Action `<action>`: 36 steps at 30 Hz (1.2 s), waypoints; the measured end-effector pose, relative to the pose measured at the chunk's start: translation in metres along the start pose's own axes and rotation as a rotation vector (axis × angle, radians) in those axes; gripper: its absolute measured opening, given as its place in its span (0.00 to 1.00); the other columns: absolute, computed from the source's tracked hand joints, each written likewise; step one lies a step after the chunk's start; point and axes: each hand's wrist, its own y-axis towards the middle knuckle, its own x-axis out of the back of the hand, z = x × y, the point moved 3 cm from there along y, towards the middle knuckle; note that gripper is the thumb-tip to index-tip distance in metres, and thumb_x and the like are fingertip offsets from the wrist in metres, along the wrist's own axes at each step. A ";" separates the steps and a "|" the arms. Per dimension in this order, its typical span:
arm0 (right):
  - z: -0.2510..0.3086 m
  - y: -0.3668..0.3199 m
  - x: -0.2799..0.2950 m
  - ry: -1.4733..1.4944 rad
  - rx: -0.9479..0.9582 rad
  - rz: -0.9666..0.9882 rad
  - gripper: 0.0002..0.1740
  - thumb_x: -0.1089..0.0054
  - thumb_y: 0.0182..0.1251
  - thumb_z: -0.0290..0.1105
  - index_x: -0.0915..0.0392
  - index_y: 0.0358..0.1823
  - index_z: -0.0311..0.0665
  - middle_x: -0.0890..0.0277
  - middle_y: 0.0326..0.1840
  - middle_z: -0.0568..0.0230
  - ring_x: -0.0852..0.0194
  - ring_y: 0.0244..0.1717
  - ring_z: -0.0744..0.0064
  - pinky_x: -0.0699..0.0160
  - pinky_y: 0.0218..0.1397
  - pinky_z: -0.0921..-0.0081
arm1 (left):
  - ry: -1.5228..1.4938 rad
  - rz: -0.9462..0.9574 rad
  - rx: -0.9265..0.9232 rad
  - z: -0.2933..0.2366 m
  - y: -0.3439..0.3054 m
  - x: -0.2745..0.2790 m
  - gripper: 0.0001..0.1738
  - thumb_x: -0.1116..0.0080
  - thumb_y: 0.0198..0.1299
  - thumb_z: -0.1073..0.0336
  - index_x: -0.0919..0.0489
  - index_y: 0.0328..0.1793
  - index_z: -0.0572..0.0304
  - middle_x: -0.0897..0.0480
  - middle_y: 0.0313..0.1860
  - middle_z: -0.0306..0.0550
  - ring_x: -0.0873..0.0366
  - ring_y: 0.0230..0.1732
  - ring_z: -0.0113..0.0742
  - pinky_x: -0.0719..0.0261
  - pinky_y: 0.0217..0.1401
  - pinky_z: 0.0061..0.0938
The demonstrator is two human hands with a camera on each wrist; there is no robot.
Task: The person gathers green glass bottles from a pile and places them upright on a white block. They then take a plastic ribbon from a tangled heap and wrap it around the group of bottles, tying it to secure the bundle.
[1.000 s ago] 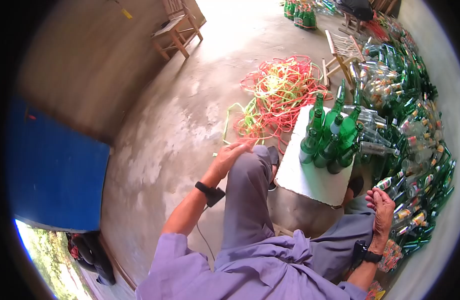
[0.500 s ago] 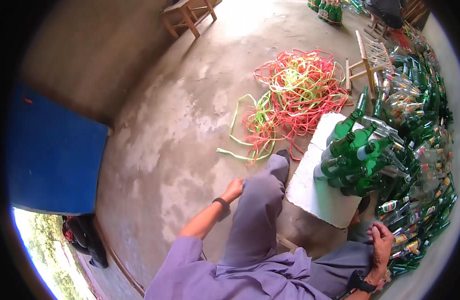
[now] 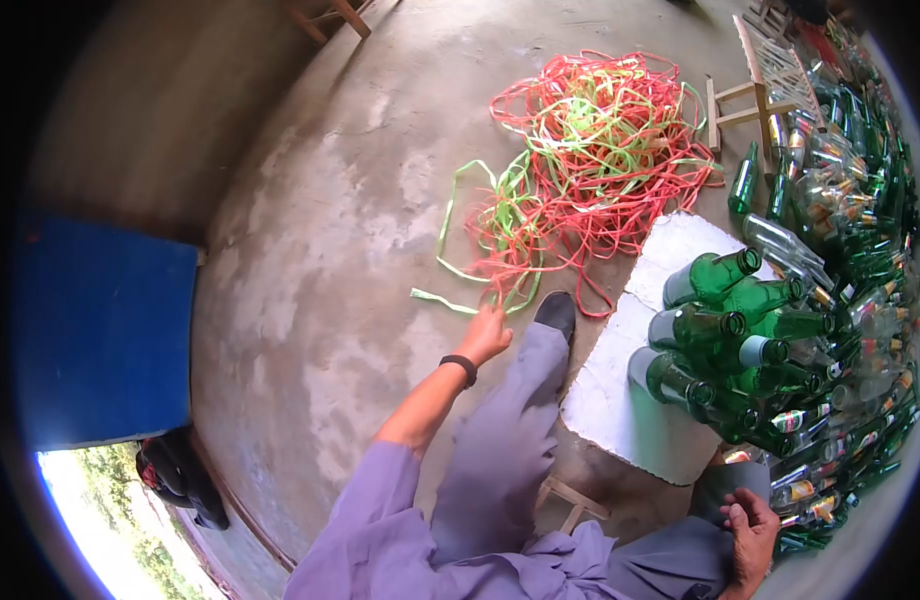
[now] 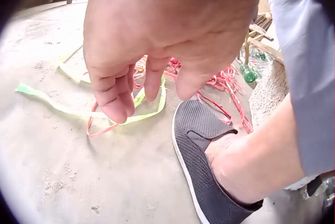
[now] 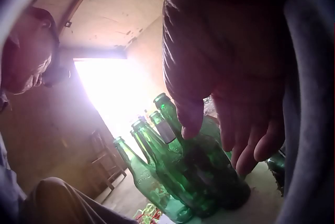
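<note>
My left hand (image 3: 487, 335) reaches down beside the left shoe (image 3: 556, 312), at the near edge of a tangle of red and yellow-green plastic straps (image 3: 600, 140). In the left wrist view the fingers of this hand (image 4: 167, 30) hang loosely bent and overlap a pale green strap (image 4: 52, 104) and a red one. My right hand (image 3: 752, 535) is by the right thigh, fingers relaxed and holding nothing. Several green glass bottles (image 3: 715, 275) stand grouped on a white foam block (image 3: 600, 405); in the right wrist view the right hand (image 5: 225, 77) overlaps these bottles.
Loose green and clear bottles (image 3: 860, 215) are heaped along the right wall. A folding wooden stool (image 3: 745, 115) stands beyond the foam block. At the left is a blue panel (image 3: 110, 330), with a dark bag (image 3: 185, 480) below it. Another person (image 5: 31, 51) shows in the right wrist view.
The left hand has left the knee and moved forward and down toward the straps. The head view has tilted and shifted closer. The right hand remains by the thigh.
</note>
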 end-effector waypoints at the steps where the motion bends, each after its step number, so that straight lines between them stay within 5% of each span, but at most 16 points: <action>1: 0.000 0.001 0.000 -0.002 -0.008 -0.003 0.28 0.33 0.67 0.40 0.25 0.58 0.23 0.17 0.45 0.53 0.17 0.40 0.72 0.22 0.39 0.80 | 0.045 -0.008 0.003 -0.004 0.006 -0.001 0.19 0.38 0.53 0.61 0.19 0.48 0.67 0.25 0.56 0.64 0.23 0.55 0.63 0.25 0.61 0.47; 4: 0.014 0.000 -0.003 -0.002 -0.019 -0.012 0.26 0.33 0.66 0.37 0.25 0.58 0.23 0.17 0.45 0.52 0.17 0.41 0.71 0.20 0.43 0.77 | 0.127 -0.173 -0.181 -0.023 0.023 0.005 0.19 0.37 0.52 0.65 0.19 0.49 0.67 0.26 0.58 0.61 0.23 0.56 0.60 0.24 0.60 0.47; 6: 0.043 -0.005 -0.006 -0.415 -0.117 0.044 0.22 0.42 0.71 0.46 0.19 0.61 0.45 0.15 0.52 0.57 0.19 0.56 0.66 0.27 0.62 0.71 | 0.148 -0.111 -0.224 -0.038 0.037 0.010 0.18 0.37 0.51 0.66 0.19 0.49 0.66 0.26 0.58 0.60 0.23 0.56 0.59 0.24 0.60 0.47; 12: 0.055 -0.002 -0.010 -0.531 -0.129 0.097 0.21 0.44 0.73 0.44 0.20 0.61 0.43 0.15 0.54 0.62 0.19 0.55 0.67 0.26 0.60 0.73 | 0.287 0.188 -0.295 -0.060 0.088 0.005 0.20 0.43 0.53 0.68 0.18 0.53 0.62 0.36 0.75 0.61 0.24 0.63 0.60 0.24 0.62 0.47; 19: 0.047 0.005 -0.009 -0.460 -0.119 0.182 0.22 0.46 0.75 0.41 0.24 0.64 0.39 0.18 0.59 0.62 0.21 0.59 0.71 0.28 0.62 0.77 | 0.328 0.366 -0.170 -0.066 0.102 -0.012 0.19 0.45 0.54 0.67 0.19 0.53 0.63 0.45 0.79 0.66 0.24 0.63 0.61 0.23 0.62 0.48; 23: 0.054 0.004 -0.010 -0.479 -0.139 0.177 0.22 0.47 0.75 0.42 0.23 0.64 0.40 0.18 0.59 0.62 0.22 0.61 0.69 0.29 0.63 0.76 | 0.296 0.263 -0.153 -0.052 0.097 -0.025 0.16 0.44 0.53 0.69 0.19 0.49 0.62 0.26 0.59 0.66 0.20 0.52 0.61 0.21 0.54 0.50; 24: 0.057 0.004 -0.010 -0.501 -0.135 0.177 0.22 0.47 0.75 0.42 0.23 0.64 0.41 0.18 0.59 0.62 0.22 0.61 0.68 0.29 0.64 0.75 | 0.297 0.266 -0.154 -0.050 0.093 -0.024 0.16 0.44 0.53 0.69 0.19 0.49 0.62 0.26 0.59 0.66 0.20 0.52 0.61 0.21 0.54 0.50; 26: 0.061 0.003 -0.011 -0.520 -0.130 0.175 0.22 0.47 0.75 0.43 0.23 0.64 0.42 0.18 0.60 0.62 0.23 0.62 0.66 0.30 0.64 0.74 | 0.167 0.144 -0.251 -0.050 0.082 -0.017 0.12 0.44 0.54 0.69 0.17 0.44 0.61 0.22 0.42 0.60 0.20 0.45 0.60 0.22 0.49 0.49; 30: 0.069 0.002 -0.015 -0.476 -0.136 0.191 0.25 0.46 0.74 0.47 0.25 0.66 0.44 0.19 0.61 0.62 0.24 0.63 0.64 0.32 0.66 0.73 | 0.030 0.010 -0.365 -0.054 0.066 0.021 0.08 0.44 0.55 0.70 0.16 0.38 0.61 0.21 0.31 0.56 0.20 0.40 0.56 0.21 0.44 0.45; 32: 0.053 -0.001 -0.018 -0.486 -0.144 0.205 0.26 0.45 0.74 0.49 0.26 0.67 0.44 0.20 0.61 0.62 0.25 0.64 0.65 0.33 0.67 0.73 | -0.009 0.001 -0.334 -0.055 0.058 0.051 0.08 0.44 0.56 0.70 0.15 0.39 0.60 0.20 0.32 0.56 0.19 0.39 0.54 0.20 0.43 0.43; 34: 0.024 0.001 -0.022 0.000 0.058 0.073 0.23 0.34 0.65 0.31 0.24 0.57 0.23 0.17 0.45 0.52 0.17 0.44 0.70 0.18 0.48 0.75 | -0.014 -0.038 -0.281 -0.067 0.047 0.097 0.10 0.44 0.58 0.71 0.14 0.41 0.59 0.17 0.36 0.54 0.17 0.37 0.50 0.18 0.42 0.38; 36: 0.027 -0.003 -0.021 -0.043 0.068 0.085 0.22 0.35 0.64 0.29 0.23 0.56 0.23 0.16 0.45 0.52 0.17 0.44 0.70 0.18 0.50 0.74 | -0.058 -0.119 -0.222 -0.058 0.047 0.135 0.09 0.42 0.60 0.71 0.13 0.43 0.59 0.14 0.38 0.51 0.15 0.39 0.42 0.18 0.44 0.33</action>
